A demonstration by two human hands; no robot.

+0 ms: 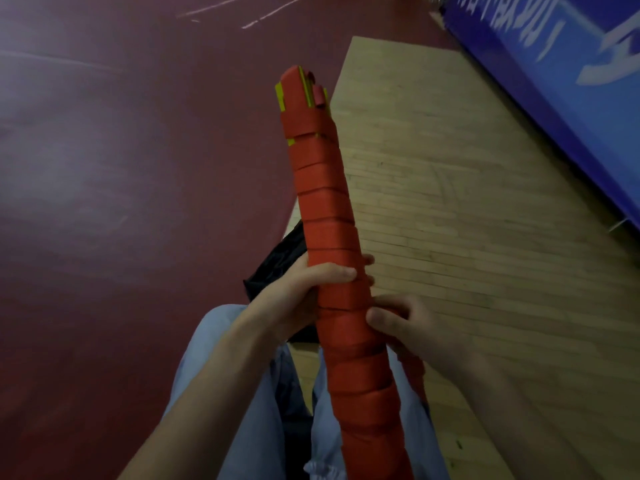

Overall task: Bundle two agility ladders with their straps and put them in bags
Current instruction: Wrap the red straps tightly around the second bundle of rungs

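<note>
A long agility ladder bundle (325, 209) stands tilted in front of me, its yellow rungs wound all along in a red strap, with yellow tips showing at the far end. My left hand (304, 289) grips the bundle around its middle, fingers curled over the strap. Just below it, my right hand (408, 327) holds the bundle from the right side, thumb pressed on the strap wrap. A loose red strap end (414, 372) hangs under my right wrist. A black bag (277, 261) lies on the floor behind my left hand, mostly hidden.
My knees in light blue trousers (242, 393) are below the bundle. A light wooden floor strip (467, 220) runs on the right, dark red floor (121, 168) on the left. A blue banner board (561, 64) stands at the upper right.
</note>
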